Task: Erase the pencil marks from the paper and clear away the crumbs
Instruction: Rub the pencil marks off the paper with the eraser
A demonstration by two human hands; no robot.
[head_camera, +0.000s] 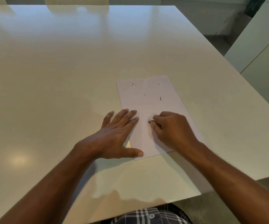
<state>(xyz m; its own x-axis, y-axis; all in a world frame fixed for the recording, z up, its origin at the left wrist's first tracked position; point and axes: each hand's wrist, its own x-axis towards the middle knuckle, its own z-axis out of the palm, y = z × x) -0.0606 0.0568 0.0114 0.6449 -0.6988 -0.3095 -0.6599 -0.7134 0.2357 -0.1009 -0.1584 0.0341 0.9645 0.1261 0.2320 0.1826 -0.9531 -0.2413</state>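
A white sheet of paper lies on the cream table, right of centre. Several dark eraser crumbs are scattered over its far half. My left hand lies flat with spread fingers on the sheet's left edge, thumb near the front corner. My right hand is curled over the near half of the sheet, fingertips pinching a small pale eraser pressed to the paper. Most of the eraser is hidden by the fingers. No pencil marks show clearly.
The table's right edge runs diagonally close to the paper, and its front edge is near my body. A white cabinet stands to the right. Chair backs stand at the far side.
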